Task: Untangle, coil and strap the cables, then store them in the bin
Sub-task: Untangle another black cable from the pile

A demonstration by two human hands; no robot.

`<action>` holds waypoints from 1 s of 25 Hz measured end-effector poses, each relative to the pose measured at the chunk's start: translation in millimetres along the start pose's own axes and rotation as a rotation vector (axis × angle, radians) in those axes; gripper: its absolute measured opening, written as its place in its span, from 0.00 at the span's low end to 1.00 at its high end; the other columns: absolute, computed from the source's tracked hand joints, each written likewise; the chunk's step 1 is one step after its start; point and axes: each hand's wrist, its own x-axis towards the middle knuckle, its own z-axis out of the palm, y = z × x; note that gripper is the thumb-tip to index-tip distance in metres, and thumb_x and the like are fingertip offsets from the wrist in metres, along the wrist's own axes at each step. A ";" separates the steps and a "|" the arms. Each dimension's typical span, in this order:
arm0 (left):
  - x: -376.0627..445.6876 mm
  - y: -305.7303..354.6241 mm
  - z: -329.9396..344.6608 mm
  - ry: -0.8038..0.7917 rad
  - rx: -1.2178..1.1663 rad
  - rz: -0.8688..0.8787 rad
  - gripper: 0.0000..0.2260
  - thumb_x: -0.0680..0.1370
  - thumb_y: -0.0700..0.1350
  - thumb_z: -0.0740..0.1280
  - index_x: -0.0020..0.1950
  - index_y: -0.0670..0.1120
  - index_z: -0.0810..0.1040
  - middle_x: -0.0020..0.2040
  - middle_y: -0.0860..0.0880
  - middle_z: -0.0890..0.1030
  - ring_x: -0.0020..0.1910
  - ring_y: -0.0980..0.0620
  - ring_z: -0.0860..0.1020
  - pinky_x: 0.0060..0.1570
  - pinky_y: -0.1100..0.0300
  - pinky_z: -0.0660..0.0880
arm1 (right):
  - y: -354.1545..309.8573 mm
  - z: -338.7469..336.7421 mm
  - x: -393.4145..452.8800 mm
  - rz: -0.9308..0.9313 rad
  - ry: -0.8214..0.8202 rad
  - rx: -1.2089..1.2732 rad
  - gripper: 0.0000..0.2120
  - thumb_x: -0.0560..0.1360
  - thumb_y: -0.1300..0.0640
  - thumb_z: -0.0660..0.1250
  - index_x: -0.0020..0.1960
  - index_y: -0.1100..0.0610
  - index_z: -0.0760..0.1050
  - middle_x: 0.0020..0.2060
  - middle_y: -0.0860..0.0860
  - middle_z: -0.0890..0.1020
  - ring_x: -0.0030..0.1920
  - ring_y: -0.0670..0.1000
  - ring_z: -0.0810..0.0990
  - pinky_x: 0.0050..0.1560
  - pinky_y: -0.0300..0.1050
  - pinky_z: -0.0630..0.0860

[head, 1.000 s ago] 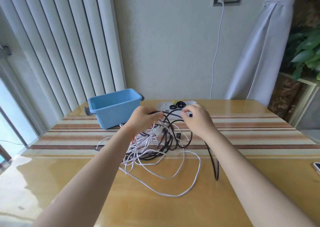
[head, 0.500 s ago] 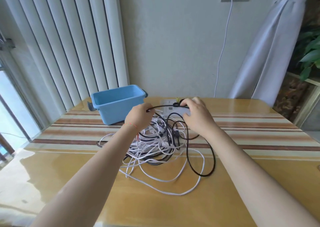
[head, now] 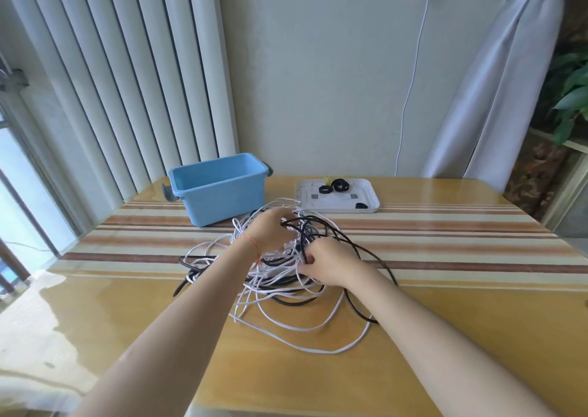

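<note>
Two hands work in the tangle of cables (head: 280,276) at the centre of the frame, on the striped table (head: 445,235). The left hand (head: 270,230), higher up, curls its fingers round a black strand; the right hand (head: 327,262), just below and right of it, pinches strands where black and white cross. From the right hand a black loop (head: 375,257) arcs toward the lower right — it lies nearer that hand, so freeing it probably falls to the right. White loops (head: 318,327) spill toward the lower centre and overlie the black ones, likely to snag. Up and left stands the blue bin (head: 219,190), apart from the heap; upper right, a white tray (head: 369,200) with black straps (head: 339,185).
</note>
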 end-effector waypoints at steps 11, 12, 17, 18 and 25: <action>13.3 -21.3 -16.6 0.199 -0.115 -0.313 0.10 0.77 0.43 0.61 0.51 0.39 0.78 0.47 0.39 0.83 0.44 0.40 0.80 0.48 0.52 0.77 | 21.1 -104.7 -21.8 0.029 0.555 1.197 0.16 0.84 0.54 0.58 0.39 0.59 0.69 0.28 0.58 0.71 0.17 0.48 0.67 0.23 0.42 0.71; 12.7 -18.4 -18.6 0.171 -0.099 -0.295 0.11 0.76 0.42 0.62 0.55 0.40 0.77 0.52 0.40 0.82 0.48 0.41 0.81 0.52 0.50 0.78 | 25.6 -109.4 -22.9 0.055 0.584 1.280 0.16 0.84 0.54 0.58 0.39 0.59 0.69 0.27 0.56 0.70 0.17 0.49 0.65 0.23 0.41 0.67; -10.5 51.4 -10.7 0.065 -0.138 0.258 0.18 0.77 0.45 0.67 0.67 0.50 0.76 0.64 0.51 0.77 0.63 0.53 0.74 0.65 0.58 0.69 | 27.2 -101.1 -18.2 0.112 0.504 1.600 0.17 0.85 0.54 0.55 0.39 0.59 0.68 0.30 0.54 0.73 0.18 0.49 0.67 0.23 0.40 0.70; -13.9 61.5 -1.0 -0.054 -0.116 0.309 0.13 0.77 0.46 0.66 0.62 0.51 0.79 0.59 0.53 0.80 0.58 0.54 0.77 0.59 0.61 0.72 | 26.4 -99.1 -18.2 0.112 0.510 1.640 0.17 0.85 0.54 0.55 0.39 0.59 0.68 0.28 0.54 0.73 0.18 0.49 0.67 0.23 0.39 0.69; 7.1 14.9 10.1 0.031 0.245 0.100 0.11 0.81 0.49 0.62 0.47 0.45 0.80 0.43 0.46 0.80 0.45 0.43 0.78 0.44 0.54 0.73 | 89.2 -109.2 -38.1 0.365 0.893 1.318 0.16 0.82 0.56 0.56 0.43 0.60 0.78 0.22 0.50 0.68 0.17 0.46 0.62 0.25 0.37 0.58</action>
